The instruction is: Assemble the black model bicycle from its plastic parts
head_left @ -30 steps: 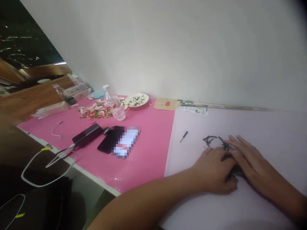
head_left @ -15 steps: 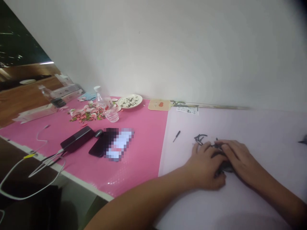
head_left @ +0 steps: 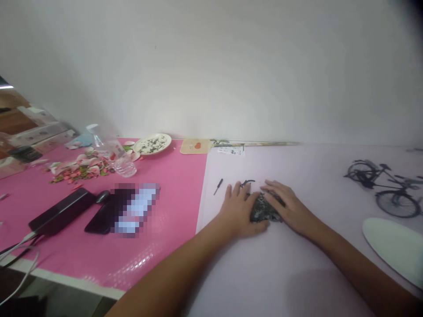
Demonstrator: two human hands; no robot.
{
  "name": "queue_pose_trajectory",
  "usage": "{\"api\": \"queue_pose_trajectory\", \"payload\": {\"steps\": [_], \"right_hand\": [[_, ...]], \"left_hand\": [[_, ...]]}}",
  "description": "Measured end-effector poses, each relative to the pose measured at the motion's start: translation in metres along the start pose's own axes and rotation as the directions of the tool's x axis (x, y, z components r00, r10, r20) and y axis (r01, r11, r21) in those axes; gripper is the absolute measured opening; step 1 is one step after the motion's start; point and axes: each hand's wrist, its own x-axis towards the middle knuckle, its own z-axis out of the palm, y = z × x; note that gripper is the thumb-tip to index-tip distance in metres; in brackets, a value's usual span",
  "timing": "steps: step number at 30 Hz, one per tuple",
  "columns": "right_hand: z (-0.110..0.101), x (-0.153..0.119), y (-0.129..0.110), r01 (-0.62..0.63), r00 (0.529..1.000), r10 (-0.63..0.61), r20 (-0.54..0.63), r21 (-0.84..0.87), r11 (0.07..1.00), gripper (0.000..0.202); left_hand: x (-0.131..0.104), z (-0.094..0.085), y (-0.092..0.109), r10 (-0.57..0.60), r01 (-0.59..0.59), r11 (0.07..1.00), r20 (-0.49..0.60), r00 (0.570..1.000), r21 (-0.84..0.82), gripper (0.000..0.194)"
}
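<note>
My left hand (head_left: 238, 215) rests on the white surface with its fingers spread. It lies along the left side of a dark heap of small black and grey-green parts (head_left: 265, 209). My right hand (head_left: 284, 200) reaches over the heap's right side, fingers stretched out and touching it. Whether the parts are loose or in a see-through bag I cannot tell. Thin black curved pieces (head_left: 247, 182) stick out beyond my left fingertips. Left of them lies a small black screwdriver (head_left: 218, 186).
A black model bicycle (head_left: 385, 185) stands at right, above a white oval plate-like object (head_left: 395, 246). On the pink side are phones (head_left: 99, 215), a black power adapter (head_left: 62, 211), a clear bottle (head_left: 114, 154), petals (head_left: 79, 169) and a plate (head_left: 139, 149).
The view has swung right, bringing the bicycle and white oval into sight. My hands have moved apart somewhat, showing more of the dark heap between them.
</note>
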Motion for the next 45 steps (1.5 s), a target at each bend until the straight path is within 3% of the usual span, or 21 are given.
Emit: {"api": "queue_pose_trajectory", "payload": {"steps": [3,9,14,18,23,26,28,34,39,45], "right_hand": [[-0.001,-0.001,0.003,0.014,0.998,-0.012,0.069,-0.034,0.999,0.048],[-0.009,0.003,0.010,0.046,0.998,-0.045,0.051,-0.019,0.999,0.037],[-0.013,0.006,0.016,0.049,0.999,-0.049,-0.021,0.017,0.999,0.034],[-0.016,0.008,0.019,0.025,0.998,-0.023,-0.058,0.035,0.999,0.036],[-0.020,0.004,0.017,-0.083,0.996,0.086,-0.028,0.102,0.991,0.041],[-0.018,0.000,0.016,-0.024,0.999,0.022,0.032,0.091,0.996,0.048],[-0.015,0.000,0.017,0.045,0.997,-0.047,0.053,0.048,0.998,0.046],[-0.011,0.002,0.020,0.058,0.997,-0.059,0.043,0.041,0.997,0.032],[-0.012,0.002,0.018,0.048,0.999,-0.047,-0.014,0.099,0.994,0.026],[-0.015,0.005,0.013,-0.095,0.990,0.121,-0.073,0.293,0.951,0.026]], "left_hand": [[0.000,-0.007,-0.007,0.026,-0.027,0.999,0.022,0.999,0.023,0.089],[0.001,-0.025,-0.015,0.080,-0.079,0.996,0.036,0.996,-0.031,0.096],[0.006,-0.032,-0.021,0.032,-0.034,0.999,-0.044,0.999,-0.042,0.057],[0.011,-0.032,-0.029,-0.011,0.008,0.999,-0.090,0.996,-0.036,0.045],[0.008,-0.032,-0.033,0.025,-0.027,0.999,-0.042,0.999,-0.045,0.056],[0.005,-0.031,-0.034,0.027,-0.027,0.999,0.017,0.999,-0.034,0.082],[0.005,-0.029,-0.035,0.020,-0.020,0.999,0.026,0.999,-0.032,0.086],[0.009,-0.023,-0.036,0.011,-0.012,0.999,-0.035,0.999,-0.042,0.059],[0.010,-0.022,-0.037,-0.001,-0.003,0.999,-0.065,0.998,-0.049,0.053],[0.009,-0.023,-0.034,-0.010,0.004,0.998,-0.097,0.995,-0.057,0.046]]}}
